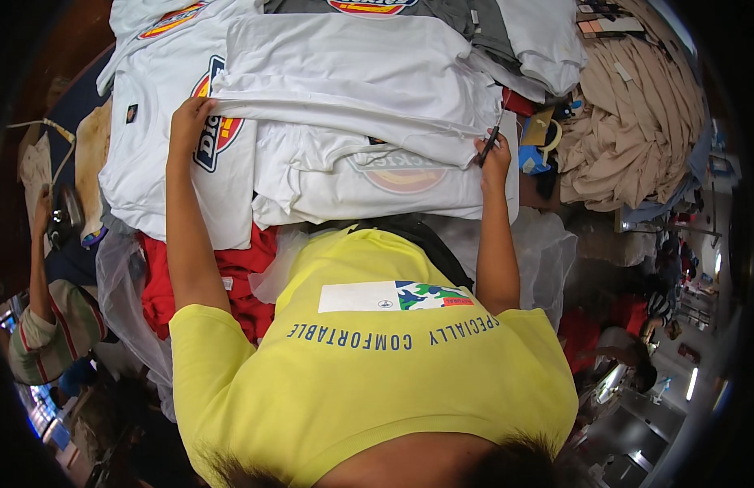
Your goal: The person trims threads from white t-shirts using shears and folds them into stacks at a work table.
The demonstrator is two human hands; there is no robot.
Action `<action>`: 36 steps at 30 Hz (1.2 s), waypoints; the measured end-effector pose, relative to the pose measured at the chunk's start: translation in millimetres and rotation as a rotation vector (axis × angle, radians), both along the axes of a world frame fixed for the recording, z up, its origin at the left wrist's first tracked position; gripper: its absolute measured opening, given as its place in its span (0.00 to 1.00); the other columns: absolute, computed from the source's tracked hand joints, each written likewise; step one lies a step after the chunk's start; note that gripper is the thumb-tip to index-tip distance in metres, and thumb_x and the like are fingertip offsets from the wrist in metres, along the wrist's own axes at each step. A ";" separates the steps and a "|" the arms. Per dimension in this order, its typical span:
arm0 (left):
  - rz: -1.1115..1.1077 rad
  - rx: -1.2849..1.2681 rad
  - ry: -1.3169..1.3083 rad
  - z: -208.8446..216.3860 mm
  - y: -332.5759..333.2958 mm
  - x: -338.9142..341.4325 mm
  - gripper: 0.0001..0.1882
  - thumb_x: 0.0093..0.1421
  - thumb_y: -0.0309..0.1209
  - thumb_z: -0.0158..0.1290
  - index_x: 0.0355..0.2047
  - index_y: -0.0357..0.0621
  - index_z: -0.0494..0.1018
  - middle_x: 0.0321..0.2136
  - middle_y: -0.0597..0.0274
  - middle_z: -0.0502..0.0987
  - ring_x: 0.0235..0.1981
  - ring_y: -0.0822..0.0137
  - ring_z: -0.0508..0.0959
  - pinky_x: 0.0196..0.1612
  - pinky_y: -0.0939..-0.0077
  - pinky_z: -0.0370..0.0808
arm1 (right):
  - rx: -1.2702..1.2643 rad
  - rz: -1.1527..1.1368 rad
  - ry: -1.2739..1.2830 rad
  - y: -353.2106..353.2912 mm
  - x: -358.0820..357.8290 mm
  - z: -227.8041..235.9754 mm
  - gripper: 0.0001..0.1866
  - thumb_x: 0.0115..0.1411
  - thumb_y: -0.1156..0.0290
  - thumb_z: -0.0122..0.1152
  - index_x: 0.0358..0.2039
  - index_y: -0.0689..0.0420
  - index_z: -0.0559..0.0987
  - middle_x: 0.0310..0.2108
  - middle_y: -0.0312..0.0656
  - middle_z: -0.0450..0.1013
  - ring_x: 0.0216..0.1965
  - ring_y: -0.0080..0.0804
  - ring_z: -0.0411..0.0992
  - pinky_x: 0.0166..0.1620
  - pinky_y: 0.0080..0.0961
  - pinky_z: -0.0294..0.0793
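Observation:
A white T-shirt (344,73) lies stretched sideways across the top of a pile in front of me. My left hand (190,122) is closed on its near left edge. My right hand (497,161) is closed round a pair of black thread snips (490,145), held with the tip pointing away from me, at the shirt's right end. Whether those fingers also pinch the cloth cannot be made out. Beneath lies another white T-shirt (393,183), its printed logo showing faintly. Further left, a white T-shirt (133,171) with a red, yellow and blue logo is partly covered.
Grey T-shirts (495,37) lie at the back. A large heap of beige cloth (629,122) stands on the right, beside a tape roll (553,137). Red cloth (161,285) and clear plastic (121,276) lie near left. Another person's arm (39,268) reaches toward an iron (65,215).

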State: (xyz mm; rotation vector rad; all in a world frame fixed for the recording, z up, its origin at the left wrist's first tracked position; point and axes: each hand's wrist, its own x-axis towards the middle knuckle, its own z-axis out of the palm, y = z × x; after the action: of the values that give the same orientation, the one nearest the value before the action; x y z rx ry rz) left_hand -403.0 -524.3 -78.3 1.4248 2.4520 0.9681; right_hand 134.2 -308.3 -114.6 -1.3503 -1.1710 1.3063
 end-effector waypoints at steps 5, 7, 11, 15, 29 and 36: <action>0.027 -0.070 -0.164 15.7 -71.3 40.7 0.11 0.53 0.33 0.56 0.30 0.35 0.75 0.22 0.56 0.76 0.22 0.67 0.74 0.29 0.75 0.69 | 0.035 0.192 0.271 -32.6 68.4 13.5 0.28 0.43 0.83 0.59 0.48 0.59 0.66 0.39 0.36 0.64 0.30 0.21 0.65 0.32 0.15 0.67; 0.007 -0.024 -0.373 0.2 -115.0 64.7 0.11 0.53 0.32 0.56 0.28 0.34 0.76 0.21 0.59 0.76 0.22 0.74 0.73 0.29 0.78 0.69 | -0.032 0.388 -0.136 -48.3 109.7 24.5 0.29 0.44 0.85 0.56 0.49 0.60 0.65 0.38 0.38 0.67 0.38 0.25 0.67 0.38 0.17 0.68; -0.047 -0.063 -0.395 7.0 -144.3 131.9 0.11 0.53 0.32 0.56 0.26 0.33 0.76 0.21 0.57 0.77 0.23 0.73 0.74 0.30 0.79 0.69 | -0.175 0.478 -0.451 -64.8 135.6 32.2 0.29 0.44 0.86 0.56 0.50 0.61 0.65 0.33 0.38 0.69 0.38 0.24 0.68 0.41 0.19 0.67; 0.020 -0.042 -0.362 25.0 -146.7 162.6 0.12 0.52 0.33 0.57 0.26 0.33 0.76 0.20 0.55 0.76 0.22 0.70 0.75 0.29 0.78 0.69 | 0.018 0.356 -0.395 -50.5 125.3 43.9 0.29 0.49 0.83 0.55 0.53 0.62 0.62 0.32 0.36 0.69 0.33 0.22 0.66 0.40 0.15 0.66; 0.368 0.225 -0.124 -3.1 -163.9 207.5 0.06 0.48 0.14 0.49 0.25 0.36 0.73 0.26 0.62 0.70 0.24 0.74 0.73 0.28 0.82 0.71 | 0.220 0.110 -1.085 -5.8 116.8 15.8 0.27 0.51 0.76 0.55 0.53 0.50 0.62 0.27 0.48 0.73 0.31 0.42 0.74 0.36 0.32 0.71; 0.560 0.689 -0.518 -39.7 -186.1 223.8 0.05 0.53 0.15 0.47 0.30 0.32 0.70 0.34 0.59 0.72 0.30 0.74 0.75 0.33 0.82 0.72 | 0.092 0.261 -1.511 -7.1 98.7 32.0 0.22 0.51 0.68 0.59 0.48 0.50 0.71 0.40 0.51 0.72 0.43 0.48 0.71 0.44 0.38 0.70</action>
State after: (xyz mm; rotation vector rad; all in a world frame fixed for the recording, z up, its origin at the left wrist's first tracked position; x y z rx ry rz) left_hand -179.2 -710.3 -117.9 0.4295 2.2097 2.1260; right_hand 232.9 -315.4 -82.5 -2.1898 -2.3625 0.1287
